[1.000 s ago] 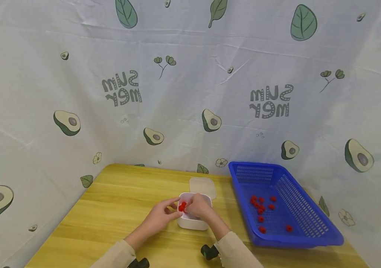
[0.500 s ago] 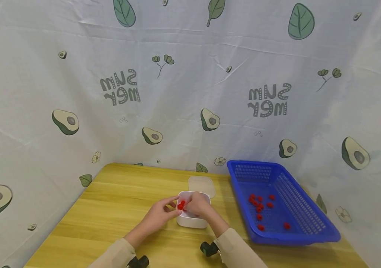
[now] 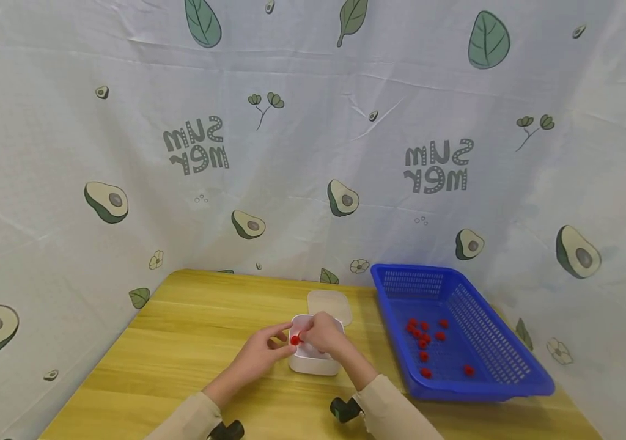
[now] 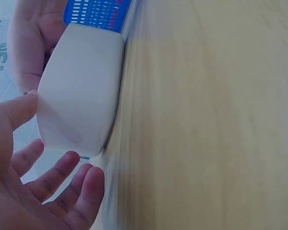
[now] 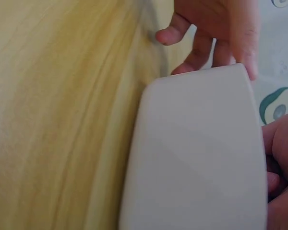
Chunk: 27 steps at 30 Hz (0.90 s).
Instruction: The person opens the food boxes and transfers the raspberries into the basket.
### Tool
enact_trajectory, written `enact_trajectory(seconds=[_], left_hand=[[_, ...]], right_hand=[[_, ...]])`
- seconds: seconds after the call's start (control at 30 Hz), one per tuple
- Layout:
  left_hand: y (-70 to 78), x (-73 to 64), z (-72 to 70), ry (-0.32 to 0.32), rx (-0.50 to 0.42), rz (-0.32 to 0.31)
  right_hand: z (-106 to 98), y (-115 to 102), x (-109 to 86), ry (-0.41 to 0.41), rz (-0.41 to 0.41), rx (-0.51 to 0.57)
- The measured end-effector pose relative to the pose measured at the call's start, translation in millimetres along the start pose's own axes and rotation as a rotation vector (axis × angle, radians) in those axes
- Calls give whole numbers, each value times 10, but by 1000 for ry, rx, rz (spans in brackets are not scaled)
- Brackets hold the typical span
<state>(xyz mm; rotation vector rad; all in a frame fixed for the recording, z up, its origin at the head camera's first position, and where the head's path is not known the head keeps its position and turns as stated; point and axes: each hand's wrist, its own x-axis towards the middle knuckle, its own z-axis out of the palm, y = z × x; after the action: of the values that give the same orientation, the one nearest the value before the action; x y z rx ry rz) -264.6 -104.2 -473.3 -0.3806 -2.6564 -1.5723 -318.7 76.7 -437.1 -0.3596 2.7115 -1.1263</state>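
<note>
A white open box (image 3: pixel 313 365) stands on the table in front of me. My left hand (image 3: pixel 258 354) holds its left side, the thumb at the near corner and the index finger at the far corner; in the left wrist view the remaining fingers spread apart from the wall. My right hand (image 3: pixel 325 335) reaches over the rim into the box, fingers curled, and pinches a small red piece like a raspberry at its fingertips. Another red raspberry (image 3: pixel 294 340) lies against the inner left wall. The right fingertips are partly hidden by the box in both wrist views.
Right of the box stands a blue perforated basket (image 3: pixel 489 391) with several red raspberries (image 3: pixel 423 343) on its floor. A translucent lid (image 3: pixel 328 302) lies flat behind the box on the wooden table (image 3: pixel 181 342). A printed curtain (image 3: pixel 291 153) hangs behind.
My right hand has shifted slightly upward inside the box, and the red pieces at its fingertips have moved apart. The left hand keeps its place. The head view has shifted slightly.
</note>
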Motion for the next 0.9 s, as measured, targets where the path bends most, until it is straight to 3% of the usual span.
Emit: enact_trajectory(seconds=[0.33,0.9], left_hand=[[-8,2,4,0,12,-19],[-14,10,4,4,19,-31]], right_hand=[[-262,-27,-52,17,-38,13],[-697,-154,-198,62,41,53]])
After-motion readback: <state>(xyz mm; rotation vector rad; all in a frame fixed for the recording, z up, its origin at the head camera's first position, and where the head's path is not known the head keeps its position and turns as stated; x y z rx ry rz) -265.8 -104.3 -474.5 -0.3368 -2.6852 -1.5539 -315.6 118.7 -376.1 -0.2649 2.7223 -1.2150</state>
